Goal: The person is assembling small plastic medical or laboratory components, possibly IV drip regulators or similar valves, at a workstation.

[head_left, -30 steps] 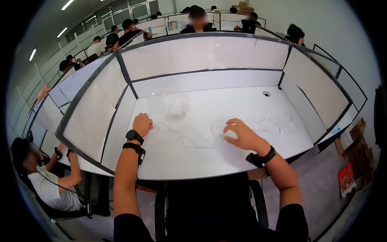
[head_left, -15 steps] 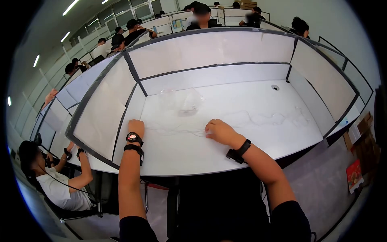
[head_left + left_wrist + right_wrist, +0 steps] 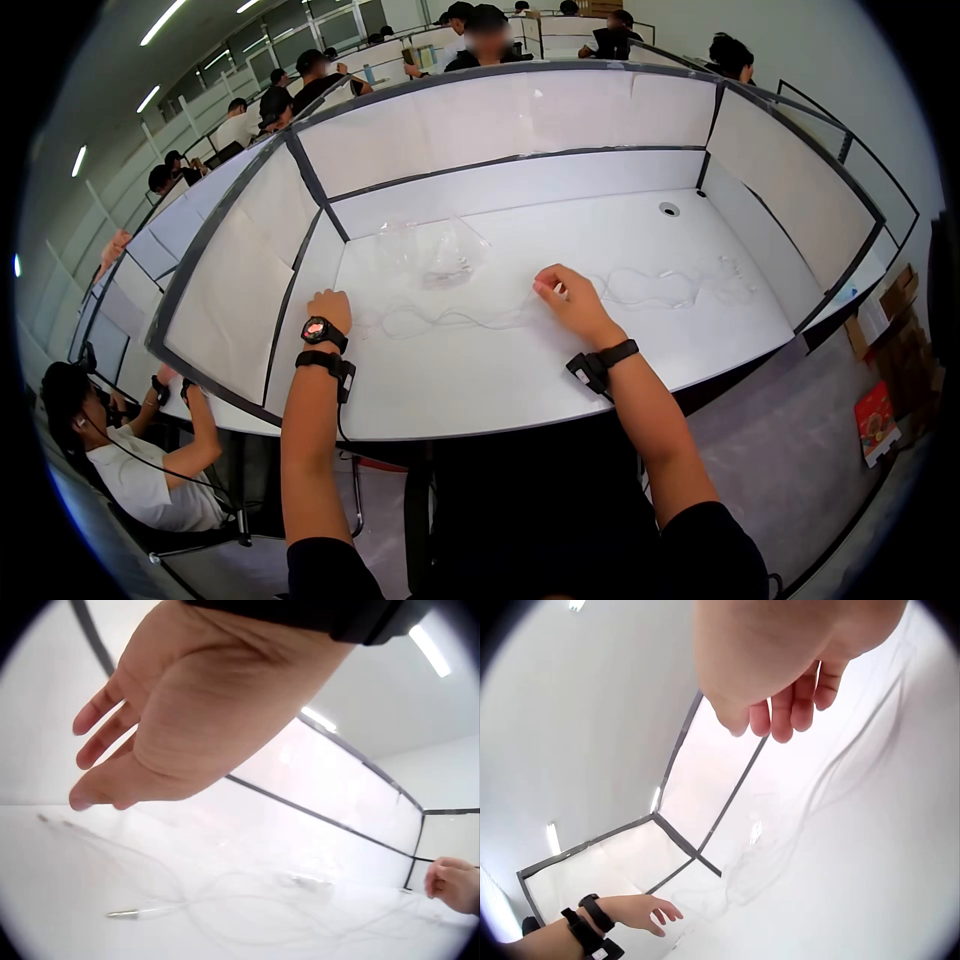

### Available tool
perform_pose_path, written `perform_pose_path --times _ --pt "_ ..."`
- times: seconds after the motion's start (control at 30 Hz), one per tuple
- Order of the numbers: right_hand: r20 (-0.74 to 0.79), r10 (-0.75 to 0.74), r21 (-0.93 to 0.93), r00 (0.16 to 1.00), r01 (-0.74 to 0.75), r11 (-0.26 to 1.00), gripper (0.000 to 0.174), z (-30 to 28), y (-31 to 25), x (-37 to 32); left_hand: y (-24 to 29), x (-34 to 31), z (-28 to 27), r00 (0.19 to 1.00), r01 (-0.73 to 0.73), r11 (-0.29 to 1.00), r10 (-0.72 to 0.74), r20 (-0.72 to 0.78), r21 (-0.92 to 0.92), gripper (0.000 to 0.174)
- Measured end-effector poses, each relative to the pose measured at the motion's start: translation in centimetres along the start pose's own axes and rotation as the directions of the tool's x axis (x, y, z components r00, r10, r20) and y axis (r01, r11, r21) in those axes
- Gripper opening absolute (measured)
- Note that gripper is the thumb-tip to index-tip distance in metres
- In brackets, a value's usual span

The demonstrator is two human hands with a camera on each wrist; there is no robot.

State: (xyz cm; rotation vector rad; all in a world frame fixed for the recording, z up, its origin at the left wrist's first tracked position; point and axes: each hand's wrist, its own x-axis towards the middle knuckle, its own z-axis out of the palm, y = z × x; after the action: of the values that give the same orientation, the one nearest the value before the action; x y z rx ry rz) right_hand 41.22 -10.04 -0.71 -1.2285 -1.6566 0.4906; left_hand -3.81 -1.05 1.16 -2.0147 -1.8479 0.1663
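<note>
A thin, whitish see-through cable (image 3: 161, 908) lies in loose loops across the white table. One end carries a metal-tipped plug (image 3: 124, 914), below my left hand in the left wrist view. My left hand (image 3: 328, 308) hovers at the table's left side, beside that end. Its fingers (image 3: 97, 712) are spread and loosely bent, with nothing between them. Near the middle, my right hand (image 3: 577, 302) hangs over the cable with fingers loosely curled. In the right wrist view those fingers (image 3: 782, 716) hold nothing visible, and the cable runs past them.
A clear plastic bag (image 3: 450, 265) lies behind the cable, left of centre. White partition panels (image 3: 520, 110) with dark edging enclose the table (image 3: 560, 400) at the back and sides. A cable hole (image 3: 669, 209) is near the back right corner. Another person (image 3: 120, 440) sits beyond the left panel.
My right hand first swept left along the cable, then moved back to the right and farther from me. My left hand shifted left toward the panel. The cable's loops lie differently.
</note>
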Motion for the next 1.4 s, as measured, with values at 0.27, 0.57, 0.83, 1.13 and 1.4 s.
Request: perform_pose_path --times 0.27,0.57,0.83,1.13,1.4 --pt "-0.186 0.059 0.030 0.981 -0.054 0.998 0.018 -0.8 0.4 0.2 12.0 4.0 -6.6 0.943 -0.316 0.857 0.237 -0.233 -0.407 0.043" --pt "-0.089 0.108 -0.034 0.990 -0.112 0.993 0.019 -1.8 1.3 0.3 16.6 7.1 -1.7 0.980 -0.198 0.805 0.159 -0.118 -0.559 0.055" --pt "-0.023 0.133 -0.031 0.991 -0.134 0.991 0.018 -1.6 1.6 0.3 17.0 1.8 -3.0 0.850 -0.509 0.259 0.000 -0.527 -0.821 0.029" --pt "0.076 0.055 0.210 0.996 -0.070 0.975 0.027 0.2 1.5 2.1 17.1 1.6 -4.6 0.839 0.363 -0.551 0.544 0.007 -0.752 0.029" --pt "0.279 0.051 0.556 0.959 -0.205 0.805 0.025 3.5 2.3 5.9 17.8 1.1 -4.2 0.781 0.468 -0.593 0.625 -0.007 -0.656 0.035"
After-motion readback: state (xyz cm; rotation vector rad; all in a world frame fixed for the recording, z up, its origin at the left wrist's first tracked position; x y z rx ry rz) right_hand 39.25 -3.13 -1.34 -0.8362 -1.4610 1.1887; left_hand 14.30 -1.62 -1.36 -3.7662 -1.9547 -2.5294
